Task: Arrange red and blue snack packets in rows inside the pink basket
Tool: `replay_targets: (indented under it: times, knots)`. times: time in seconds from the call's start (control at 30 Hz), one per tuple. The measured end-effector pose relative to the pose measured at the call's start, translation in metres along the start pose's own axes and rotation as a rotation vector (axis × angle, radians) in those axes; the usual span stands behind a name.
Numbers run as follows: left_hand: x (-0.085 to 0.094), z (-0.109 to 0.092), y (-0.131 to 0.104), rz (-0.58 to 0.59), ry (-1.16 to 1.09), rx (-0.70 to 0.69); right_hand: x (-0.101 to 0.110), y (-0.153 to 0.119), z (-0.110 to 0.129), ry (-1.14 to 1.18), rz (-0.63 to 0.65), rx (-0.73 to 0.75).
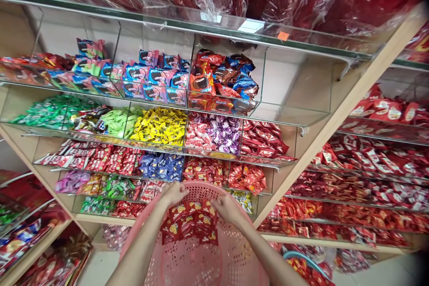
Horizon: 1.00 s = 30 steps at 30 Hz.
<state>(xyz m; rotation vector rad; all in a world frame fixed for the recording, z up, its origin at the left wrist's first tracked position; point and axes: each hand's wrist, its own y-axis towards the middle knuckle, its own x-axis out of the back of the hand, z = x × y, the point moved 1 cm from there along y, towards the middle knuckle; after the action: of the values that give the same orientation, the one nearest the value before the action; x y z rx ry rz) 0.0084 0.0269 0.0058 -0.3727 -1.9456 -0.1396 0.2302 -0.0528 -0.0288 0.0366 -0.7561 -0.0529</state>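
A large pink perforated basket (234, 250) is tilted in front of the shelves, with red candy packets with orange pictures (191, 225) against its far inner side. My left hand (174, 193) has its fingers curled at the basket's far left rim; whether they grip the rim is unclear. My right hand (226, 208) reaches inside the basket, its fingers bent against the rightmost red packets. Behind the basket's far rim, red packets (206, 170) lie in a shelf compartment.
Glass-fronted shelves (214, 116) hold yellow candies (161, 125), purple candies (228, 134) and other wrapped sweets. A slanting wooden panel (335, 116) stands right of them, with more red-filled shelves beyond. A blue-rimmed basket (306, 259) sits low at the right.
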Motion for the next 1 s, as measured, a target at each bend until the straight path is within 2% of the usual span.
replay_targets:
  times: [0.17,0.3,0.4,0.63,1.0]
  knots:
    - [-0.002,-0.001,-0.001,-0.011,0.031,0.007,0.016,0.057,0.030,-0.106,-0.095,0.227]
    - [-0.003,-0.001,-0.002,-0.029,0.036,0.011,0.007,0.105,0.030,-0.312,0.015,0.185]
    - [-0.004,-0.001,-0.003,-0.047,0.045,0.017,-0.004,0.125,0.026,-0.392,0.091,0.161]
    - [-0.008,0.003,0.000,-0.068,0.045,0.009,-0.015,0.137,0.026,-0.482,0.161,0.156]
    - [-0.006,0.000,-0.002,-0.063,0.033,0.023,-0.016,0.137,0.022,-0.513,0.134,0.093]
